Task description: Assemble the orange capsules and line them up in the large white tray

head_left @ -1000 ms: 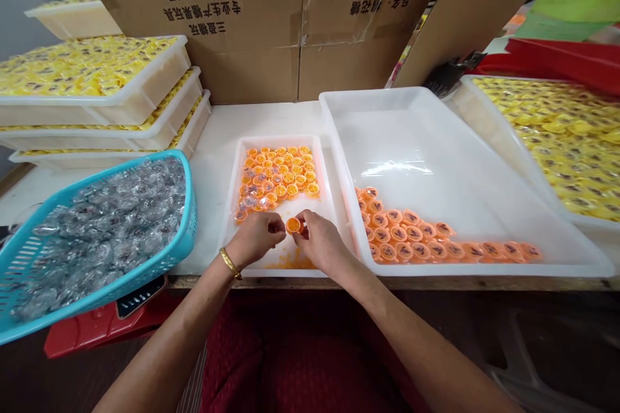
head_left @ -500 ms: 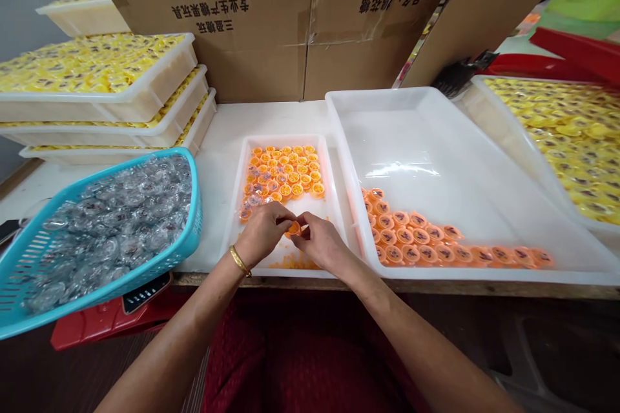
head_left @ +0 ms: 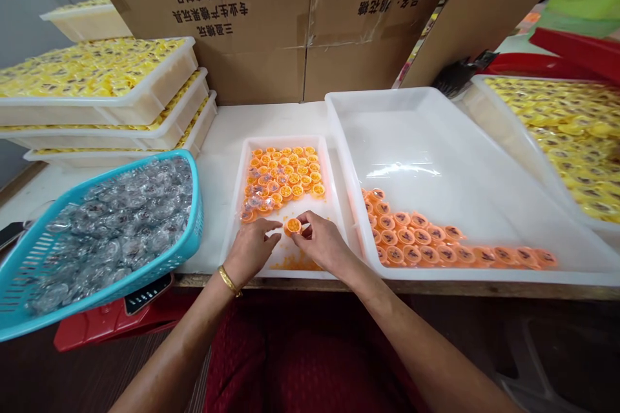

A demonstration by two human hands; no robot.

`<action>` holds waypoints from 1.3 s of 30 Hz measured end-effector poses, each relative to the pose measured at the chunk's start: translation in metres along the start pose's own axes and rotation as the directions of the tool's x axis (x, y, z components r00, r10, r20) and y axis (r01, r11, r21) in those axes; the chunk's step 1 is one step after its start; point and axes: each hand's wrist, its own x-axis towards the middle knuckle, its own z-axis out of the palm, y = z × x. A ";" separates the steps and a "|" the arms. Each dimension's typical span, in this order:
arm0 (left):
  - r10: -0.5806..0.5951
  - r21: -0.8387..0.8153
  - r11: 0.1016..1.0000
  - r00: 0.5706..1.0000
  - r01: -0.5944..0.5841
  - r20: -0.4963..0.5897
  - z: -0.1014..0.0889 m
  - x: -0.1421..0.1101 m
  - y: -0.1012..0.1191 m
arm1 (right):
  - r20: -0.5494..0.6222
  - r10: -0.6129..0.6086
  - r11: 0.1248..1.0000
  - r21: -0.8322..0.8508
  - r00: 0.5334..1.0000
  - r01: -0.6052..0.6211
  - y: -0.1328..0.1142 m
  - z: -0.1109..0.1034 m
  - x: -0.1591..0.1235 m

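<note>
Right hand [head_left: 320, 240] pinches an orange cup [head_left: 292, 227] by its side above the near half of the small tray [head_left: 285, 140] | left hand [head_left: 250, 249], empty, fingers parted, just beside | cup looks light, thin-walled, stiff; filling [head_left: 294, 224] likely spills: grip sides, keep level

Right hand [head_left: 323, 240] partly hides orange cup [head_left: 293, 226]; blue basket [head_left: 195, 232] cut off at left.

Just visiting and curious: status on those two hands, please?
Right hand holds an orange cup. Left hand close beside it, thumb and forefinger apart. Nothing visibly between left hand and cup.
</note>
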 end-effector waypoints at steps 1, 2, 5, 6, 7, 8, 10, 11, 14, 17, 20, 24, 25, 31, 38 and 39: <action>-0.039 -0.100 0.994 0.999 0.036 -0.028 0.004 0.000 -0.001 | 0.001 -0.006 1.000 0.014 1.000 0.006 0.000 0.000 0.000; -0.078 -0.219 0.973 0.996 0.069 -0.035 0.008 0.001 -0.001 | 0.005 -0.018 0.999 0.031 1.000 0.017 -0.001 0.000 -0.001; -0.123 -0.559 0.818 0.991 0.136 0.060 0.020 0.004 0.003 | 0.006 -0.107 0.990 0.089 0.994 0.106 -0.002 -0.001 -0.002; -0.117 -0.643 0.751 0.988 0.151 0.096 0.022 0.005 0.005 | 0.002 -0.154 0.982 0.113 0.988 0.153 -0.002 -0.002 -0.002; -0.113 -0.713 0.681 0.986 0.169 0.125 0.023 0.005 0.006 | -0.012 -0.195 0.970 0.143 0.981 0.195 -0.002 -0.002 -0.003; -0.117 -0.767 0.615 0.983 0.185 0.143 0.024 0.005 0.007 | -0.030 -0.219 0.959 0.179 0.975 0.221 -0.002 -0.003 -0.003; -0.151 -0.832 0.516 0.978 0.202 0.143 0.024 0.004 0.010 | -0.045 -0.198 0.942 0.267 0.979 0.203 0.000 -0.004 -0.002; -0.171 -0.846 0.494 0.977 0.199 0.130 0.024 0.004 0.011 | -0.033 -0.164 0.936 0.311 0.986 0.166 0.001 -0.004 -0.002; -0.207 -0.824 0.542 0.977 0.164 0.058 0.025 0.004 0.016 | 0.046 -0.100 0.914 0.399 0.994 0.073 0.006 -0.003 -0.001; -0.168 -0.777 0.614 0.985 0.139 0.043 0.027 0.005 0.022 | 0.045 -0.095 0.870 0.489 0.995 0.061 0.009 -0.001 0.001; -0.133 -0.780 0.614 0.990 0.117 0.044 0.025 0.003 0.023 | 0.000 -0.077 0.792 0.608 0.997 0.061 0.008 -0.003 0.002; -0.198 -0.663 0.731 0.980 0.158 0.016 0.020 -0.001 0.017 | -0.011 0.023 0.697 0.717 1.000 -0.008 0.002 -0.008 0.001; -0.197 -0.621 0.768 0.980 0.155 0.001 0.020 -0.001 0.016 | -0.001 0.043 0.683 0.730 0.999 -0.028 0.002 -0.009 0.001; -0.010 -0.553 0.832 0.998 -0.029 -0.067 0.025 0.006 0.013 | 0.038 0.000 0.725 0.688 0.999 -0.026 0.003 -0.010 0.001; 0.021 -0.509 0.856 0.990 -0.090 -0.139 0.027 0.005 0.007 | 0.014 -0.024 0.736 0.676 1.000 0.008 0.005 -0.008 0.001; 0.023 -0.495 0.864 0.988 -0.097 -0.154 0.027 0.004 0.007 | 0.021 -0.019 0.739 0.674 1.000 -0.001 0.005 -0.008 0.002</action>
